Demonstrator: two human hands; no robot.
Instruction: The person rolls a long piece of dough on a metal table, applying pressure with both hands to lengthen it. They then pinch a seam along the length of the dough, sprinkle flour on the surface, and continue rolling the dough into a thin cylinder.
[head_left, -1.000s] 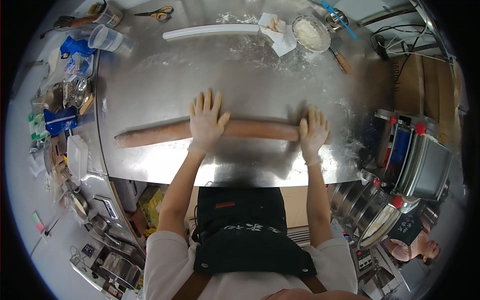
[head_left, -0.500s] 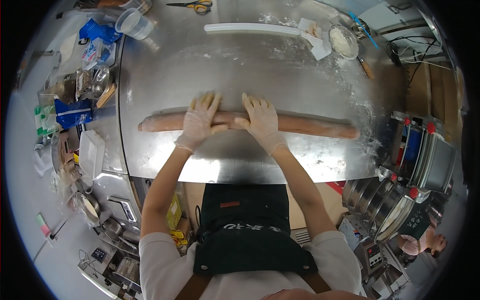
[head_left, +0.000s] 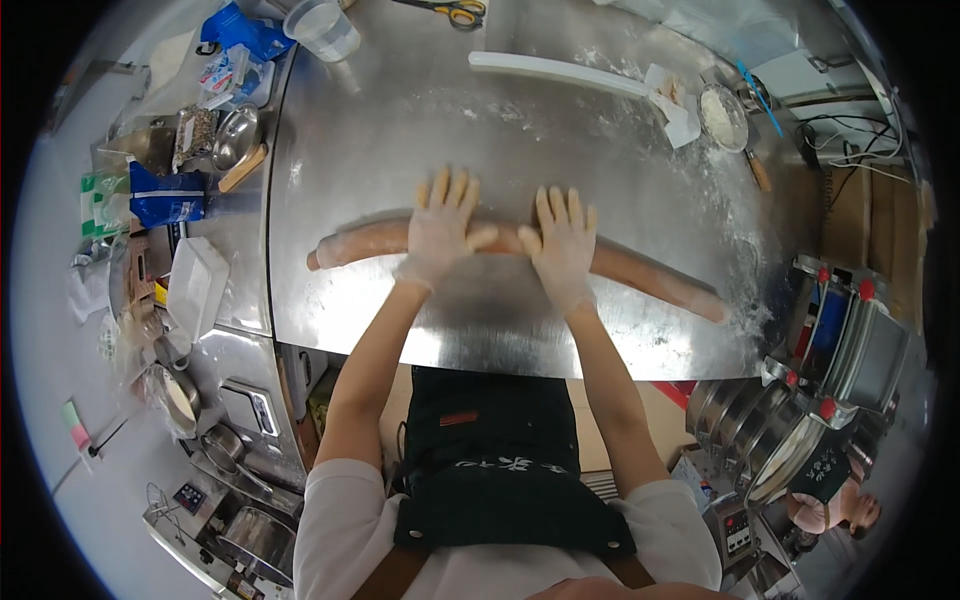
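A long brown roll of dough point(head_left: 655, 280) lies crosswise on the steel worktop point(head_left: 350, 170). It bows away from me in the middle, with both ends curving nearer. My left hand point(head_left: 440, 238), in a clear glove, rests with spread fingers on the dough left of its middle. A short way to the right, my gloved right hand point(head_left: 563, 245) lies on it in the same manner, fingers apart and pointing away. Between the two thumbs a short stretch of dough shows. The parts beneath my palms are hidden.
Along the far side lie scissors point(head_left: 462, 13), a white strip point(head_left: 560, 68), a paper piece point(head_left: 680, 120) and a flour sieve point(head_left: 722, 118). Packets and a white tray point(head_left: 196, 285) crowd the left. At right stand stacked metal drums point(head_left: 740, 420); a person is beyond.
The dough has gone from nearly straight to bowed, its middle farther from me than its ends. Both hands stay on it, fingers more spread. The whole view has shifted and turned slightly.
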